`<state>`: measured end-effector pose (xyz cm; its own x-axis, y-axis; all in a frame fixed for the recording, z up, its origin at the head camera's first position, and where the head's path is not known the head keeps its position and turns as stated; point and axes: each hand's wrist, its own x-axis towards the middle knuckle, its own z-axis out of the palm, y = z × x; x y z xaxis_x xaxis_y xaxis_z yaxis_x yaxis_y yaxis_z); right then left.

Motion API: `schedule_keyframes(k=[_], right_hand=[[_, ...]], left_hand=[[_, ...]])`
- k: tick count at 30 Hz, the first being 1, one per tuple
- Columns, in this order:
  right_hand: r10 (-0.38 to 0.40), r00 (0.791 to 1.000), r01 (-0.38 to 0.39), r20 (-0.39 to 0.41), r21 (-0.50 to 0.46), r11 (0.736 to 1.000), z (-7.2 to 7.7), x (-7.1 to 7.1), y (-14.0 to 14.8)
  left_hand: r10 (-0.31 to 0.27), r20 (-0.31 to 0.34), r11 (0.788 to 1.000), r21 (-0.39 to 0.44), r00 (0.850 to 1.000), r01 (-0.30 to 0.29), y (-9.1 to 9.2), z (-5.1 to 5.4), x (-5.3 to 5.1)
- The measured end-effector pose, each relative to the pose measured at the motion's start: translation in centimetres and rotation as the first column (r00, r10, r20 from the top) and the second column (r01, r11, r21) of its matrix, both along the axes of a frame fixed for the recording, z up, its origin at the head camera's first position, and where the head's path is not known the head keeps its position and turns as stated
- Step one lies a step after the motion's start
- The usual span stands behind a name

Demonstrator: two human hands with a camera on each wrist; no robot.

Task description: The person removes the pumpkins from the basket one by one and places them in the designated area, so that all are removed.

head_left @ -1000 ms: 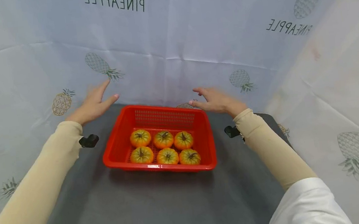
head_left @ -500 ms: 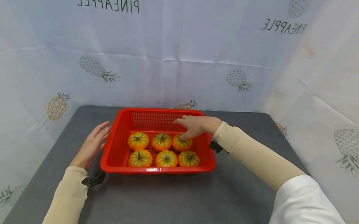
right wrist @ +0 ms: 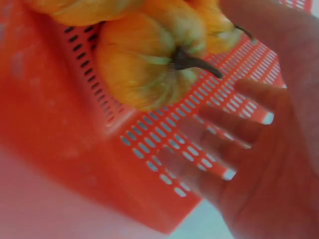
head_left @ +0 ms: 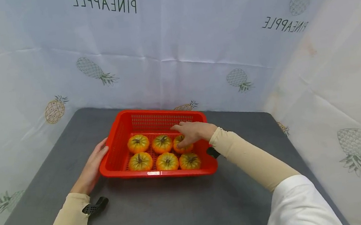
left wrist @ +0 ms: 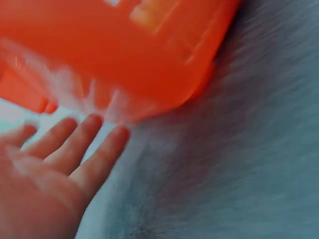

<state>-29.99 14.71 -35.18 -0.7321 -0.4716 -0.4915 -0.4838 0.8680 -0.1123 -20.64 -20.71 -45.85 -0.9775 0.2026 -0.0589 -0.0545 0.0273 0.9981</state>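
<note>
A red plastic basket (head_left: 160, 172) stands on the grey table with several orange-yellow pumpkins in two rows inside. My left hand (head_left: 91, 169) is at the basket's left side; in the left wrist view the fingers of that hand (left wrist: 60, 169) are extended beside the red wall (left wrist: 114, 64). My right hand (head_left: 191, 131) reaches into the basket over the back right pumpkin (head_left: 182, 147), partly covering it. In the right wrist view the right hand (right wrist: 249, 149) has its fingers spread near a pumpkin (right wrist: 144, 55) with a dark stem, not gripping it.
The grey table (head_left: 177, 211) extends around the basket. Behind and beside it hangs a pale cloth (head_left: 171, 29) printed with pineapples and lettering. Black straps with small devices sit at both wrists.
Both hands have come down from above the table's back area. The left moved to the basket's left side and then toward me; the right moved inward over the back right pumpkin.
</note>
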Motion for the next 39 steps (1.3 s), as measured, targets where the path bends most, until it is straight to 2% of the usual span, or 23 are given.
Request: schedule_keyframes(k=[3,6,8,11,15,20,29,39], right_hand=[[0.053,0.997,-0.054,-0.048,-0.013,0.998,-0.1,-0.1,0.0],[0.064,0.997,-0.065,-0.05,-0.012,0.998,-0.2,-0.1,0.0],[0.05,0.998,-0.05,-0.027,-0.008,0.999,-0.2,-0.1,0.0],[0.014,1.0,-0.014,0.014,0.001,1.0,-0.4,-0.1,-0.1],[-0.008,0.999,0.008,0.037,0.007,1.0,-0.6,-0.1,-0.4],[-0.029,0.999,0.029,0.021,0.012,0.999,-0.9,-0.4,-1.0],[-0.062,0.996,0.059,0.061,0.056,0.997,-2.0,-0.8,-1.2],[-0.068,0.992,0.061,0.103,0.067,0.996,-2.7,-0.9,-1.3]], left_hand=[[0.059,-0.085,0.998,-0.025,0.995,-0.062,0.6,0.3,1.3],[0.074,-0.14,0.995,-0.059,0.987,-0.083,1.0,0.5,2.3],[0.064,-0.147,0.994,-0.081,0.987,-0.076,1.2,0.5,2.8],[0.046,-0.117,0.995,-0.081,0.992,-0.056,1.3,0.3,3.3],[0.066,-0.109,0.997,-0.038,0.992,-0.071,1.5,-0.2,3.7],[0.108,-0.159,0.994,0.033,0.981,-0.104,1.9,-1.0,4.0],[0.122,-0.217,0.992,0.012,0.968,-0.123,2.0,-1.4,4.5],[0.112,-0.224,0.994,0.017,0.968,-0.112,1.8,-1.6,4.3]])
